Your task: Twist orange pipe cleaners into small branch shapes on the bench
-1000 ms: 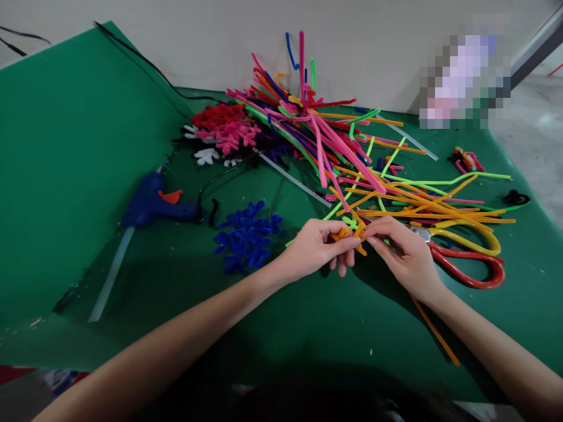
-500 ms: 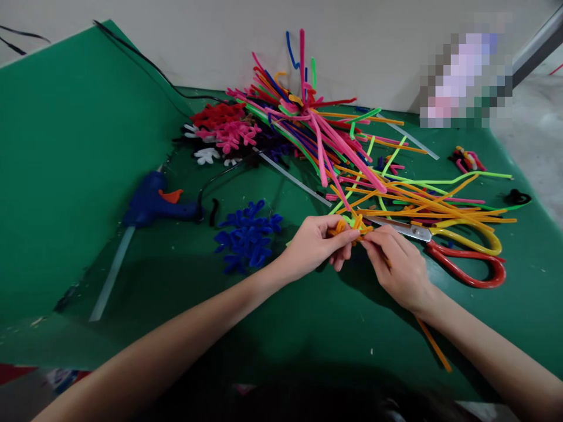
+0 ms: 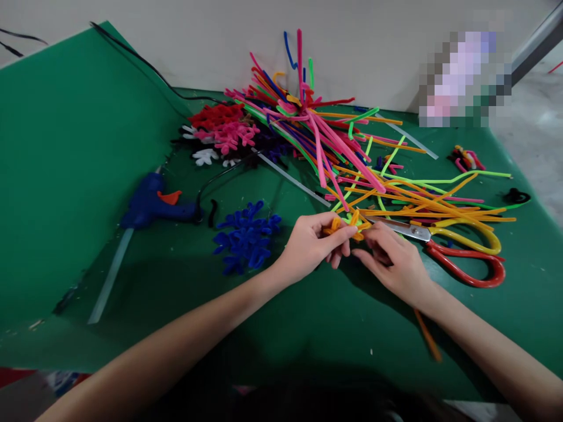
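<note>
- Pinched tight: the left hand (image 3: 314,246) has a looped orange pipe-cleaner piece (image 3: 355,217) between thumb and fingers, right of the frame's centre.
- Over to the right hand (image 3: 398,264), close beside it, thumb and forefinger apart; whether the other fingers grip the orange stem (image 3: 426,331) trailing below the wrist, I cannot tell.
- Tight quarters above: loose pipe cleaners (image 3: 347,151) crowd up toward the wall (image 3: 197,53) at the top.
- Just above the right hand, scissors (image 3: 421,232), handles pointing right.
- Off left, blue fuzzy shapes (image 3: 248,237), then a glue gun (image 3: 147,202).
- Room below: green tabletop (image 3: 299,328) spreads to its near edge at frame bottom, its right edge slanting down the frame's right side.
</note>
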Tool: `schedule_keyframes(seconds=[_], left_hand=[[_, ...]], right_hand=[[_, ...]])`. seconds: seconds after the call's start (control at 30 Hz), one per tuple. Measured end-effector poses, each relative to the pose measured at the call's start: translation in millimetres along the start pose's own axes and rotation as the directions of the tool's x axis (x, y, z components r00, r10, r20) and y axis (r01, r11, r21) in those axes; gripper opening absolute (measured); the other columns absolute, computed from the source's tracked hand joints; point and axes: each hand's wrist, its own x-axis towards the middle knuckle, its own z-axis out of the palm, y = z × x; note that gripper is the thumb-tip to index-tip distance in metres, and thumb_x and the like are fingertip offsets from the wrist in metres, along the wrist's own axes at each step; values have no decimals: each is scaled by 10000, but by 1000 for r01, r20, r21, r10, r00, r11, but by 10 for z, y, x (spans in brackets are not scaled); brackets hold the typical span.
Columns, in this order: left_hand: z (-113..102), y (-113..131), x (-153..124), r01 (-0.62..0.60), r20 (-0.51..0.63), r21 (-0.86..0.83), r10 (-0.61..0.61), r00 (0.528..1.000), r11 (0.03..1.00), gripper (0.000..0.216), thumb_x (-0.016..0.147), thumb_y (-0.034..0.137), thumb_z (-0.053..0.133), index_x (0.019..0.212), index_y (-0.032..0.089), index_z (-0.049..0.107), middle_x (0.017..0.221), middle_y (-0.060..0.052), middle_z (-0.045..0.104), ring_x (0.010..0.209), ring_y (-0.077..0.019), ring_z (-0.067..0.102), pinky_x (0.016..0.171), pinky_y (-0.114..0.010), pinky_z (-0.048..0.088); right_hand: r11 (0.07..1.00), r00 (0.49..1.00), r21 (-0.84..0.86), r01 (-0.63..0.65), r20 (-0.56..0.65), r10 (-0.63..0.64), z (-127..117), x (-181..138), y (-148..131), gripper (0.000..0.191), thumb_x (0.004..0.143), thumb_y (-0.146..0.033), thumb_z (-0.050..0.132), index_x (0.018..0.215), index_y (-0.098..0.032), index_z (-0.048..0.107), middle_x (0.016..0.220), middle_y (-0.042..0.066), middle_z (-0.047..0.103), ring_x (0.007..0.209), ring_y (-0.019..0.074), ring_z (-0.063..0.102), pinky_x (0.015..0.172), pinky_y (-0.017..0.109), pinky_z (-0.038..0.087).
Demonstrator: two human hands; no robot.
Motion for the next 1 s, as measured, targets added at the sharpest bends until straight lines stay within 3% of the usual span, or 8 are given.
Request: schedule_keyframes(seconds=[0.13, 0.37, 0.5, 0.63, 0.7, 0.87, 0.93, 1.0], left_hand=[[-10, -21, 15, 12, 62, -7, -11, 998, 1000, 292, 788, 338, 665, 621, 143, 524, 501, 33, 564, 346, -41, 507, 354, -160, 352], [-14, -39, 14, 19, 52, 2, -19, 998, 1000, 304, 784, 363, 665, 632, 149, 512, 497, 46, 548, 345, -36, 494, 357, -152, 360], [-5, -38, 8, 17, 62, 25, -18, 998, 1000, 278, 782, 340, 672, 642, 149, 527, 501, 48, 552, 340, -31, 489, 348, -147, 350], [-3, -29, 3, 2, 72, 9, -3, 997, 1000, 245, 783, 326, 669, 665, 146, 552, 514, 49, 563, 340, -28, 489, 344, -143, 349], [-6, -24, 5, 6, 78, -15, -5, 997, 1000, 243, 782, 328, 668, 666, 145, 558, 508, 50, 562, 337, -28, 487, 345, -142, 351], [-8, -19, 12, 18, 85, -50, -13, 996, 999, 252, 770, 326, 680, 651, 147, 548, 494, 49, 564, 334, -29, 488, 344, -140, 345], [-5, -16, 8, 14, 85, -50, -10, 996, 999, 258, 768, 339, 680, 654, 146, 552, 493, 47, 562, 335, -31, 483, 341, -141, 351], [-3, -10, 3, 10, 91, -43, -6, 996, 999, 262, 771, 349, 675, 656, 143, 559, 499, 43, 563, 340, -32, 480, 341, -141, 362]], right_hand=[[830, 943, -476, 290, -5, -332, 9, -14, 27, 84, 902, -168, 496, 888, -149, 577, 776, 65, 598, 611, 144, 544, 536, 266, 409], [654, 902, -655, 378, 103, -418, -40, 11, 0, 158, 896, -130, 464, 824, -159, 601, 701, 53, 592, 577, 147, 531, 529, 288, 374], [766, 927, -545, 340, 56, -372, -23, -16, -39, 197, 897, -117, 446, 756, -169, 574, 664, 36, 557, 522, 128, 480, 479, 276, 344], [955, 988, -253, 153, 14, -155, -7, -40, -91, 204, 926, -135, 420, 773, -172, 549, 641, 11, 502, 524, 112, 460, 474, 239, 367], [937, 983, -301, 177, 6, -183, -5, -42, -102, 194, 921, -129, 430, 774, -164, 552, 645, 19, 517, 525, 117, 471, 477, 249, 369], [696, 905, -625, 354, 43, -422, 11, -31, -84, 187, 867, -93, 477, 717, -157, 569, 621, 40, 552, 480, 137, 447, 448, 294, 329], [724, 911, -596, 347, 30, -411, 16, -31, -92, 218, 873, -94, 464, 689, -161, 561, 599, 34, 536, 475, 132, 434, 443, 289, 325], [858, 948, -430, 282, -13, -318, 13, -33, -119, 240, 894, -108, 440, 691, -156, 560, 610, 31, 535, 502, 123, 450, 459, 271, 339]])
